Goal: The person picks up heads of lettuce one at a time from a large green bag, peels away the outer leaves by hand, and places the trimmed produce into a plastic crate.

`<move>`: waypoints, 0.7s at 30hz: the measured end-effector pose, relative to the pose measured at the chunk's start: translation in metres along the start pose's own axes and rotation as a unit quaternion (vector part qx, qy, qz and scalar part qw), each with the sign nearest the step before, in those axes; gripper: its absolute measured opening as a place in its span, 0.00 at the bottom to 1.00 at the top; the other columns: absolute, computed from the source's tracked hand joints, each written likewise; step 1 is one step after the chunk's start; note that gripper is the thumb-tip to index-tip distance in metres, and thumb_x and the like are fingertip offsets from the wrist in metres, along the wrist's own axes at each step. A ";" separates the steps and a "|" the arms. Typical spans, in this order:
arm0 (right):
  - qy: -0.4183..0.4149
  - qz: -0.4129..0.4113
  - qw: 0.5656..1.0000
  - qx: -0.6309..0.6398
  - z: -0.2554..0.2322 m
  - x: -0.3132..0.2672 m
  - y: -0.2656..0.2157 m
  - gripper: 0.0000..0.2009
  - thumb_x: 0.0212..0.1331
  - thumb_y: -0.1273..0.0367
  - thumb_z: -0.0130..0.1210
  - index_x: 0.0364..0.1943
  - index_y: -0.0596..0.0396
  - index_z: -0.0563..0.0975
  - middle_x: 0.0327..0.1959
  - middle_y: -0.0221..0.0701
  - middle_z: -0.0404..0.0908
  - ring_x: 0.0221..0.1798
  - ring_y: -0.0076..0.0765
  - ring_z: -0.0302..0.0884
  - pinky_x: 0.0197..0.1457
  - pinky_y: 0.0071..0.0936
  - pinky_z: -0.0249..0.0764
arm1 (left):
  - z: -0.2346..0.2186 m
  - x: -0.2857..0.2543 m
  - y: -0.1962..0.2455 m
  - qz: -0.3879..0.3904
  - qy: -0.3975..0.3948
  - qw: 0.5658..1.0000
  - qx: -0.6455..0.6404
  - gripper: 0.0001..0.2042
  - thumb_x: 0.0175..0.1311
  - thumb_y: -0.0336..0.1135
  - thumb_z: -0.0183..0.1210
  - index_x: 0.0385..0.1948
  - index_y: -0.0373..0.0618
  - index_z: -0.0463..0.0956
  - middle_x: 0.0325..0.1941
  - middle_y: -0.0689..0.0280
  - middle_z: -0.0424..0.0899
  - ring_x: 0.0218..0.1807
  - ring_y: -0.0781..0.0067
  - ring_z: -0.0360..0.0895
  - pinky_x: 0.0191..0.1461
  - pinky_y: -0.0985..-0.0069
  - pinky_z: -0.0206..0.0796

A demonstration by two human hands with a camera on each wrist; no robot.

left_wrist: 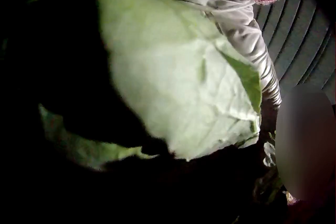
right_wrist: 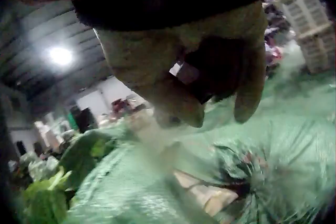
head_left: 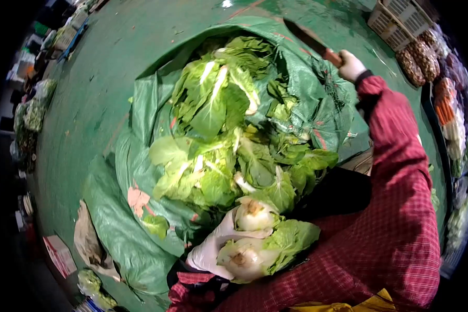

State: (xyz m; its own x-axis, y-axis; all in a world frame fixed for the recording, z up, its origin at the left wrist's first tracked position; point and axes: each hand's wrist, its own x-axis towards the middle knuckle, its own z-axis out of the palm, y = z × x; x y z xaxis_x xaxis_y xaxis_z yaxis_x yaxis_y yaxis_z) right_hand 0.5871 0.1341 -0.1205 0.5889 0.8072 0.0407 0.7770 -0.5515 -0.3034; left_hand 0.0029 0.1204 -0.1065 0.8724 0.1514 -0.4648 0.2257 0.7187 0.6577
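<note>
In the head view, a white-gloved left hand (head_left: 212, 250) holds two pale-based leafy cabbage heads, the upper one (head_left: 256, 214) and the lower one (head_left: 247, 259), cut ends facing up. Pale cabbage leaves (left_wrist: 173, 71) fill the left wrist view beside the wrinkled white glove (left_wrist: 249, 37); the fingertips are hidden there. Far to the upper right, the gloved right hand (head_left: 351, 66) grips the handle of a knife (head_left: 309, 39), its blade pointing up and left. The right wrist view shows this glove (right_wrist: 152, 71) from close up, fingers curled.
A green woven sack (head_left: 151, 109) lies around a pile of loose leaves (head_left: 210, 166) in front of the person. Crates (head_left: 395, 26) and bagged vegetables (head_left: 418, 60) stand at the right. A brown sack (head_left: 91, 239) and a carton (head_left: 60, 256) lie at the lower left.
</note>
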 end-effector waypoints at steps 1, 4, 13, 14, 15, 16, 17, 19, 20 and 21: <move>-0.024 0.002 0.999 0.048 -0.025 -0.029 -0.021 0.18 0.51 0.73 0.60 0.48 0.58 0.71 0.36 0.49 0.81 0.41 0.52 0.83 0.43 0.42 0.76 | 0.004 -0.001 0.001 0.005 -0.006 1.000 0.003 0.41 0.39 0.33 0.78 0.62 0.48 0.67 0.70 0.53 0.65 0.66 0.55 0.69 0.69 0.63 0.63; -0.183 -0.039 0.936 0.298 -0.073 -0.123 -0.084 0.19 0.59 0.73 0.62 0.52 0.53 0.69 0.44 0.31 0.82 0.40 0.31 0.81 0.41 0.33 0.80 | 0.015 -0.008 -0.002 0.015 -0.027 0.999 0.013 0.40 0.39 0.32 0.77 0.62 0.50 0.69 0.70 0.53 0.65 0.66 0.54 0.69 0.69 0.63 0.63; -0.074 -0.462 0.878 0.099 -0.112 -0.294 -0.212 0.11 0.54 0.60 0.65 0.28 0.48 0.76 0.17 0.31 0.68 0.18 0.38 0.73 0.19 0.36 0.69 | 0.042 -0.043 0.000 0.031 -0.056 0.996 0.059 0.36 0.41 0.30 0.76 0.59 0.53 0.73 0.69 0.53 0.64 0.66 0.53 0.68 0.69 0.63 0.62; -0.067 -0.464 0.878 0.097 -0.113 -0.297 -0.215 0.10 0.55 0.60 0.65 0.29 0.48 0.77 0.18 0.31 0.68 0.18 0.38 0.73 0.19 0.36 0.69 | 0.044 -0.046 0.000 0.032 -0.059 0.996 0.062 0.36 0.41 0.30 0.76 0.59 0.54 0.74 0.69 0.53 0.64 0.66 0.53 0.68 0.69 0.63 0.62; -0.061 -0.467 0.877 0.094 -0.114 -0.300 -0.217 0.10 0.55 0.60 0.64 0.29 0.47 0.77 0.18 0.31 0.69 0.18 0.38 0.73 0.19 0.36 0.69 | 0.046 -0.047 0.000 0.034 -0.058 0.995 0.069 0.35 0.41 0.30 0.75 0.59 0.54 0.74 0.69 0.53 0.64 0.66 0.53 0.67 0.69 0.63 0.61; -0.055 -0.470 0.876 0.090 -0.115 -0.302 -0.219 0.09 0.56 0.60 0.64 0.30 0.47 0.77 0.18 0.31 0.69 0.18 0.38 0.73 0.19 0.37 0.69 | 0.048 -0.049 -0.001 0.034 -0.061 0.995 0.074 0.35 0.41 0.30 0.75 0.59 0.54 0.74 0.69 0.53 0.64 0.66 0.53 0.67 0.69 0.64 0.61; -0.049 -0.464 0.883 0.054 -0.116 -0.307 -0.220 0.09 0.57 0.59 0.62 0.33 0.45 0.78 0.17 0.31 0.69 0.18 0.38 0.73 0.19 0.37 0.69 | 0.049 -0.050 -0.001 0.036 -0.062 0.995 0.076 0.34 0.42 0.29 0.75 0.58 0.55 0.75 0.69 0.53 0.64 0.66 0.53 0.67 0.69 0.64 0.61; -0.069 -0.465 0.882 0.030 -0.116 -0.310 -0.220 0.08 0.57 0.60 0.62 0.35 0.43 0.79 0.17 0.31 0.69 0.18 0.38 0.73 0.18 0.37 0.68 | 0.051 -0.053 -0.001 0.037 -0.064 0.994 0.082 0.34 0.42 0.29 0.75 0.58 0.55 0.76 0.69 0.53 0.64 0.66 0.53 0.67 0.69 0.64 0.61; -0.080 -0.464 0.882 0.018 -0.116 -0.310 -0.220 0.07 0.56 0.60 0.61 0.36 0.42 0.79 0.17 0.31 0.69 0.18 0.38 0.74 0.18 0.37 0.68 | 0.052 -0.053 -0.002 0.035 -0.067 0.994 0.084 0.33 0.42 0.29 0.75 0.58 0.56 0.76 0.69 0.53 0.64 0.66 0.53 0.67 0.69 0.64 0.61; -0.103 -0.461 0.881 0.024 -0.116 -0.308 -0.220 0.07 0.55 0.62 0.61 0.37 0.39 0.79 0.17 0.30 0.70 0.19 0.38 0.74 0.20 0.37 0.69 | 0.053 -0.053 -0.002 0.036 -0.066 0.994 0.084 0.33 0.42 0.29 0.75 0.57 0.56 0.77 0.69 0.53 0.64 0.66 0.53 0.67 0.69 0.64 0.61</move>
State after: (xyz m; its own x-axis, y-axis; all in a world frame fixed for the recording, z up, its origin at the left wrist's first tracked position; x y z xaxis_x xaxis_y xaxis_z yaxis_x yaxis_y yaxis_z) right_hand 0.2608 -0.0178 0.0441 -0.3452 0.9310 0.1184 0.8907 0.3648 -0.2714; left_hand -0.0202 0.0748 -0.0518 0.9358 0.0988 -0.3385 0.2208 0.5842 0.7810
